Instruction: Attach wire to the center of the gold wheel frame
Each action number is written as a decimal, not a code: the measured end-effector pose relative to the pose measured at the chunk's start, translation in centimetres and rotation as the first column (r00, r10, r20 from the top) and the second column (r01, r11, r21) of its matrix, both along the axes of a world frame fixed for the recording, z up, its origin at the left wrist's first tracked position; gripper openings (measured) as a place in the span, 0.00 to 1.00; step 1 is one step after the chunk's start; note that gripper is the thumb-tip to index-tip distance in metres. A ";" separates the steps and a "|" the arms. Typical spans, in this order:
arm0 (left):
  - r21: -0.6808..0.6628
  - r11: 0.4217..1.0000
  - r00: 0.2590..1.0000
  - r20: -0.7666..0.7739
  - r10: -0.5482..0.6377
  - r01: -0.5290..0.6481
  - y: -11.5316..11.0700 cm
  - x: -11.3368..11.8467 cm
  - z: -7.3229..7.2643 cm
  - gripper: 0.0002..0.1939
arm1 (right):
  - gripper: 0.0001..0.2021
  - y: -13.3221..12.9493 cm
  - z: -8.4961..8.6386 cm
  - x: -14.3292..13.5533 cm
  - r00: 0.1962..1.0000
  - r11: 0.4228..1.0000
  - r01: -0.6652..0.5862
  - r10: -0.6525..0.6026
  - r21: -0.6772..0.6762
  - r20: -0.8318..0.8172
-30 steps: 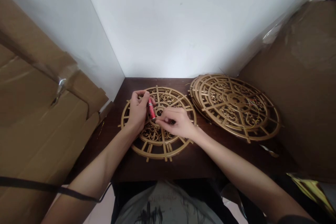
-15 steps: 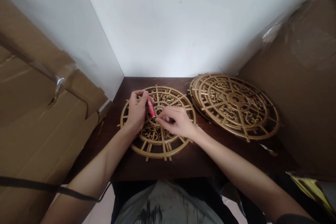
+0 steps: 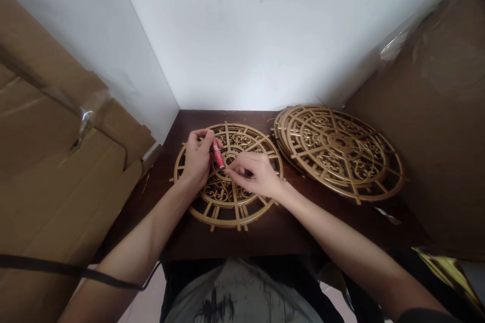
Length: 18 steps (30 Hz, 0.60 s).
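Observation:
My left hand (image 3: 200,157) is closed around the upper end of a small red cylinder (image 3: 219,155), which looks like a battery with a pale band and tilts down to the right. At its lower end, the thumb and fingers of my right hand (image 3: 254,172) are pinched together. What lies between those fingertips is too small to make out. Both hands are over the centre of a gold openwork clock dial (image 3: 237,223), round, with scroll patterns and short bars on its rim. The dial's centre is partly hidden by the hands.
More gold dials (image 3: 322,186) lie stacked to the right, with a thin yellow tie on top. A small brush-like item (image 3: 388,215) lies near them on the dark wooden table (image 3: 265,242). Cardboard boxes (image 3: 49,161) stand left and right; a white wall (image 3: 242,35) rises behind.
Almost nothing differs. Both hands keep their places at the red cylinder; only the camera view has shifted very slightly.

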State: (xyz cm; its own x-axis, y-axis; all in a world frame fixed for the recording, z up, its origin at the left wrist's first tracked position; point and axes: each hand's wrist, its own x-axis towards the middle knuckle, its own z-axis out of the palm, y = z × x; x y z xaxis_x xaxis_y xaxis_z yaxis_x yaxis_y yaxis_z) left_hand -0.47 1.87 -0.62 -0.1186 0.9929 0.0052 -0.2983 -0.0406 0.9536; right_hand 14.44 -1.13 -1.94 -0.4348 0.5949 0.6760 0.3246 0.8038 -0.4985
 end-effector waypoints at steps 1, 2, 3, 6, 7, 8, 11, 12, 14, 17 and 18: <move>-0.001 1.000 1.000 -0.002 0.002 -0.002 0.0 0.0 0.0 0.11 | 0.09 0.0 0.0 0.0 1.000 1.000 0.007 -0.007 -0.002 0.009; -0.003 1.000 1.000 -0.002 0.003 -0.003 0.0 0.0 0.0 0.12 | 0.09 0.0 0.0 0.0 1.000 1.000 0.012 -0.012 -0.004 0.018; -0.004 1.000 1.000 -0.002 0.004 -0.004 -0.1 0.0 0.0 0.12 | 0.09 0.0 0.0 0.0 1.000 1.000 0.017 -0.017 -0.004 0.024; -0.001 1.000 1.000 -0.004 0.003 -0.003 -0.1 0.1 0.1 0.13 | 0.09 0.0 0.0 0.0 0.999 1.000 0.021 -0.021 -0.002 0.032; 0.001 1.000 1.000 -0.007 0.004 -0.004 -0.1 0.1 0.1 0.13 | 0.09 0.0 0.0 0.0 0.999 1.000 0.021 -0.021 -0.002 0.033; 0.004 1.000 1.000 -0.012 0.007 -0.007 -0.1 0.1 0.1 0.13 | 0.09 0.0 -0.1 0.0 0.999 1.000 0.023 -0.022 -0.002 0.034; 0.013 1.000 0.999 -0.033 0.015 -0.014 0.0 0.1 0.1 0.13 | 0.09 0.0 -0.1 0.0 0.999 1.000 0.029 -0.029 -0.005 0.035; 0.017 1.000 0.999 -0.043 0.018 -0.018 0.0 0.1 0.1 0.13 | 0.09 0.0 -0.1 0.0 0.999 1.000 0.030 -0.029 -0.007 0.039; 0.030 0.999 0.997 -0.068 0.029 -0.027 -0.1 0.1 0.2 0.14 | 0.09 0.0 0.0 -0.1 0.998 1.000 0.029 -0.029 -0.012 0.051; 0.054 0.998 0.994 -0.100 0.046 -0.041 -0.2 0.1 0.3 0.14 | 0.09 -0.1 0.1 -0.1 0.997 0.999 0.033 -0.032 -0.012 0.067; 0.062 0.997 0.993 -0.105 0.050 -0.043 -0.2 0.1 0.3 0.14 | 0.09 -0.1 0.1 -0.1 0.997 0.999 0.037 -0.036 -0.011 0.070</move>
State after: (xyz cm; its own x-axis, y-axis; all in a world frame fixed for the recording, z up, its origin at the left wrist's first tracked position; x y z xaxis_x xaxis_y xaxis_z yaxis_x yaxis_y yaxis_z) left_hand -0.32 1.66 -0.31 -0.1603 0.9839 0.0788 -0.1919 -0.1094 0.9753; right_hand 14.37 -1.23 -1.87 -0.4589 0.6189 0.6374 0.3880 0.7850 -0.4829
